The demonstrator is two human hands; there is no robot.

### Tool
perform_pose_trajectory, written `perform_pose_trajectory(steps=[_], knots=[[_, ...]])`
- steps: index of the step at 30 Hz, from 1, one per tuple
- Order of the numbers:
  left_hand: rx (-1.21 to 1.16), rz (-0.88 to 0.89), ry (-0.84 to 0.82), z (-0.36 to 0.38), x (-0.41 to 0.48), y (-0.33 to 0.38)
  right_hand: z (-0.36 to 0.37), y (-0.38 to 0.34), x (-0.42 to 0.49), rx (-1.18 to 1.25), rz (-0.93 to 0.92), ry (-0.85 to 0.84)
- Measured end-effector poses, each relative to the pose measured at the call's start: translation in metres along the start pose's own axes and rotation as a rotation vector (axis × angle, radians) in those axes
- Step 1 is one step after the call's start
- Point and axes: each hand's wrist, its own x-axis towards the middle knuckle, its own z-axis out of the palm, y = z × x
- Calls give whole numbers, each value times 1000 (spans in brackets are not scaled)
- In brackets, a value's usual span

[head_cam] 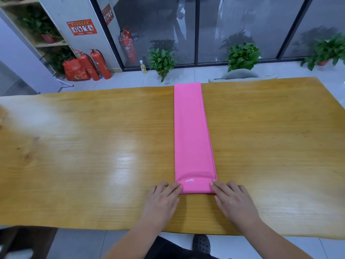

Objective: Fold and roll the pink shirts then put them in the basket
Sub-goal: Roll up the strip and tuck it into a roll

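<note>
The long, narrow folded strip of pink shirt fabric lies flat across the glossy yellow wooden worktop, its near end turned over into a first short fold beside a small white label; uneven pressure at the two ends of that fold would probably skew the roll, and the slick worktop may let the strip slide away. The left hand and right hand each rest with a flat, unclosed grip, fingertips pressing the fold's outer corners, enclosing nothing. No basket is in view.
</note>
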Motion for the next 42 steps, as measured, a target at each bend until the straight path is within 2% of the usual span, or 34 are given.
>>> perform_pose_trajectory(steps=[4,10,14,18,21,26,30,34,37,40,42], knots=[[-40,-104,-125,-13,0,3,-3,-1,7,68,79,-4],[-109,-256,-99,-23,25,10,-12,-1,19,106,164,-11],[-175,-403,-152,-16,28,8,-13,0,21,154,203,-43],[-405,-624,-104,-11,28,10,-22,2,34,416,537,-124],[-615,-740,-58,-16,27,13,-24,4,34,535,595,-125],[-761,-848,-39,-25,24,22,-27,2,32,604,653,-129],[-602,-800,-38,-33,32,23,-31,-5,40,524,676,-139],[-327,-677,-13,-36,39,22,-31,-6,42,235,593,-122],[-187,-480,11,-30,41,19,-26,-5,43,123,488,-47],[6,-203,-1,-15,39,12,-18,-4,41,36,267,11],[67,-90,10,-9,33,8,-9,-2,34,-3,162,10]])
